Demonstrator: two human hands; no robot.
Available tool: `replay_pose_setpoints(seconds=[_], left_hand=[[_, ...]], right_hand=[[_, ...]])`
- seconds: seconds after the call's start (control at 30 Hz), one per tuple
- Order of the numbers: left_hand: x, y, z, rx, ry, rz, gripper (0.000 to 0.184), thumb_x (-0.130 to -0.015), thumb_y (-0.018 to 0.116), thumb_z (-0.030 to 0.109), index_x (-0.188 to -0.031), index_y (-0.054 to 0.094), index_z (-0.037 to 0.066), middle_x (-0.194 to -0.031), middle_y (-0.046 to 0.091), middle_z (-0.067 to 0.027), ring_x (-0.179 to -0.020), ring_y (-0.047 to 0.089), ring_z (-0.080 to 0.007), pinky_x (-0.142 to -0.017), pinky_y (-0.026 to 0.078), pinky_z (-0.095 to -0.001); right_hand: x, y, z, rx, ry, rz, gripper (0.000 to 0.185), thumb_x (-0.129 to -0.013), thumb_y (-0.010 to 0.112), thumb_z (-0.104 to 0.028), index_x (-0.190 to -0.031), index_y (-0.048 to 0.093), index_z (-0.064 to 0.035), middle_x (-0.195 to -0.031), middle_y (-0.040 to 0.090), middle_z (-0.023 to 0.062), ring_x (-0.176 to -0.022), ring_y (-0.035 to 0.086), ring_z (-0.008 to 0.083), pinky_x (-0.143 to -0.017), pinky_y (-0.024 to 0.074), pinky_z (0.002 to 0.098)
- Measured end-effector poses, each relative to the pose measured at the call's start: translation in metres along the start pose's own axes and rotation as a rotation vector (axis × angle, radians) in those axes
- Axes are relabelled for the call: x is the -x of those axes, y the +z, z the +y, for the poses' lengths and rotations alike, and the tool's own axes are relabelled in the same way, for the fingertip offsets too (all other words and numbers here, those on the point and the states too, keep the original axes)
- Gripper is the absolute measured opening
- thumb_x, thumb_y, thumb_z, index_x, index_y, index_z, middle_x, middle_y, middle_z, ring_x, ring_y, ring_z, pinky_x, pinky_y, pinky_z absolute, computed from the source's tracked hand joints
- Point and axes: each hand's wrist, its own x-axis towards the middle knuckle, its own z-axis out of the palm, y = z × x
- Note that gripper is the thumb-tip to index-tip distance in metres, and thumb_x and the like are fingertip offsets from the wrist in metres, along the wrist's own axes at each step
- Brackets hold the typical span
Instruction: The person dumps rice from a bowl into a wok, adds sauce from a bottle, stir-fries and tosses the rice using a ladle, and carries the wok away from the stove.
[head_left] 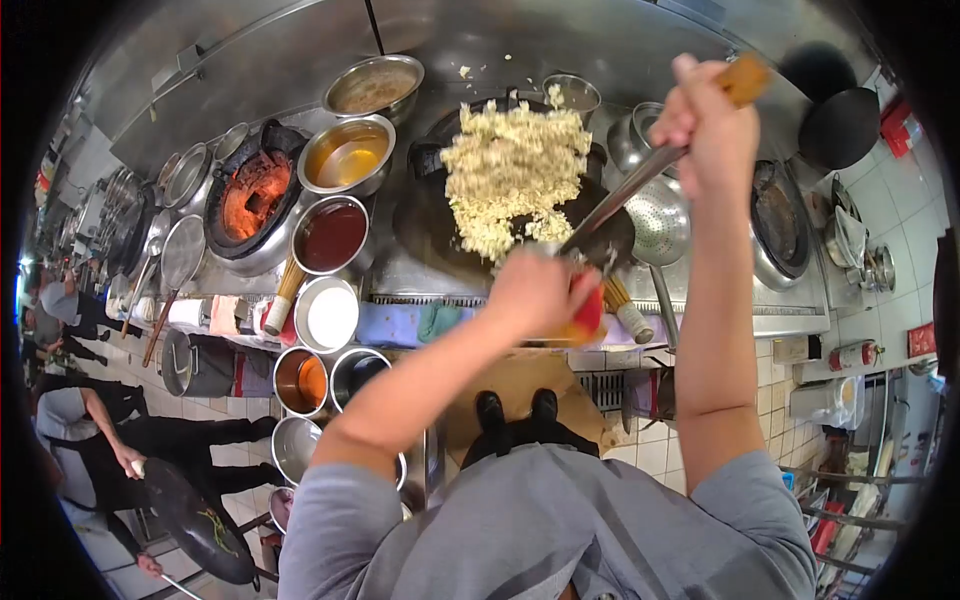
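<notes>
Grey cloth covers the person's front [540, 510] at the bottom, and past it is a shiny silver steel surface [388, 272]. Lots of small, pale yellow and white grains [515, 165], which look like rice, are over a big, round, black metal pan [415, 215] near the middle of the surface. They are blurry, so I can't tell how many are up in the air. The left hand [530, 290] is near the front edge, with its fingers wrapped around a blurry red and yellow thing [585, 308]. It is the closer hand to the grains, which lie just ahead of it and a bit to its left. The right hand [712, 125] is higher up and to the right of the grains, with its fingers closed around a long metal tool with a wooden end [622, 200]. The tool slants from that hand down toward the left hand and the near side of the pan. Left of the grains sit a silver bowl of yellow liquid [345, 160] and a silver bowl of dark red sauce [331, 237]. Right of the pan is a round metal scoop full of holes [657, 222].
</notes>
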Motion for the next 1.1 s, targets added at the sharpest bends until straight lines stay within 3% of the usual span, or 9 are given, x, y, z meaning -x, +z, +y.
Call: replay_pose_setpoints(seconds=[0.2,0.27,0.37,0.47,0.6,0.7,0.87,0.9,1.1], left_hand=[[0.017,0.133,-0.052,-0.073,-0.028,0.227,0.045,-0.093,0.055,0.044,-0.065,0.066,0.011,-0.061,0.064,-0.0094,-0.058,0.063,-0.0311,-0.072,0.045,-0.047],[0.059,0.122,-0.034,0.007,-0.118,-0.219,0.044,-0.093,0.054,0.044,-0.072,0.069,0.009,-0.063,0.066,-0.0111,-0.062,0.065,-0.0335,-0.082,0.044,-0.0482],[0.055,0.067,0.002,0.037,0.11,-0.042,0.048,-0.094,0.052,0.045,-0.079,0.073,0.005,-0.067,0.067,-0.0163,-0.069,0.068,-0.0348,-0.087,0.048,-0.048],[-0.024,0.007,-0.001,-0.037,0.041,-0.009,0.046,-0.093,0.054,0.046,-0.065,0.069,0.012,-0.055,0.061,-0.013,-0.058,0.064,-0.031,-0.059,0.051,-0.0435],[-0.007,0.116,-0.053,-0.068,0.054,0.214,0.043,-0.093,0.054,0.046,-0.069,0.066,0.012,-0.052,0.058,-0.0093,-0.048,0.058,-0.0278,-0.065,0.042,-0.0417],[0.063,0.139,-0.042,-0.057,-0.041,-0.105,0.046,-0.095,0.052,0.045,-0.069,0.067,0.01,-0.057,0.063,-0.0101,-0.054,0.062,-0.0281,-0.074,0.043,-0.0446],[0.007,0.005,0.009,0.064,0.005,-0.178,0.047,-0.094,0.054,0.043,-0.067,0.069,0.008,-0.06,0.064,-0.0137,-0.058,0.065,-0.0348,-0.068,0.053,-0.0462],[-0.016,0.001,0.002,0.033,0.078,0.04,0.047,-0.093,0.055,0.044,-0.066,0.069,0.008,-0.06,0.063,-0.0159,-0.057,0.063,-0.0359,-0.057,0.052,-0.044],[0.025,0.128,-0.043,-0.084,-0.057,0.027,0.045,-0.094,0.053,0.044,-0.071,0.068,0.009,-0.064,0.067,-0.0116,-0.06,0.066,-0.0322,-0.076,0.046,-0.0456]], right_hand=[[0.014,0.01,0.13,-0.045,-0.165,0.236,0.022,-0.093,0.059,-0.009,-0.082,0.041,-0.0073,-0.06,0.048,0.0009,-0.047,0.053,0.0123,-0.042,0.0441,0.0271],[0.023,-0.003,0.117,-0.047,-0.237,0.203,0.019,-0.092,0.06,-0.007,-0.085,0.042,-0.0066,-0.062,0.049,0.0033,-0.046,0.051,0.0115,-0.042,0.0433,0.026],[0.01,-0.004,0.049,0.033,0.052,0.063,0.021,-0.092,0.062,-0.01,-0.084,0.042,-0.0084,-0.059,0.046,0.0002,-0.045,0.046,0.0106,-0.044,0.0429,0.027],[0.012,0.001,-0.006,-0.111,-0.084,0.0,0.02,-0.092,0.063,-0.012,-0.083,0.045,-0.0096,-0.055,0.044,-0.002,-0.043,0.044,0.0095,-0.042,0.0421,0.0269],[0.017,0.014,0.12,-0.065,-0.187,0.216,0.021,-0.094,0.058,-0.007,-0.084,0.039,-0.0081,-0.058,0.049,0.0027,-0.045,0.05,0.0116,-0.042,0.0434,0.0272],[0.032,-0.007,0.112,-0.05,-0.192,0.15,0.022,-0.094,0.055,-0.005,-0.083,0.037,-0.0084,-0.057,0.045,0.0026,-0.045,0.046,0.0111,-0.046,0.0433,0.0277],[0.021,-0.015,0.007,-0.08,-0.03,0.009,0.024,-0.094,0.058,-0.006,-0.08,0.04,-0.0102,-0.059,0.046,-0.0007,-0.045,0.042,0.0093,-0.046,0.0422,0.0263],[0.021,-0.012,0.012,-0.084,-0.03,0.014,0.024,-0.094,0.058,-0.006,-0.08,0.04,-0.0102,-0.059,0.046,-0.0007,-0.045,0.042,0.0093,-0.046,0.0422,0.0263],[0.026,-0.003,0.128,-0.117,-0.205,0.208,0.019,-0.093,0.054,-0.003,-0.086,0.038,-0.0092,-0.06,0.045,0.0003,-0.047,0.049,0.0102,-0.043,0.0417,0.0253]])
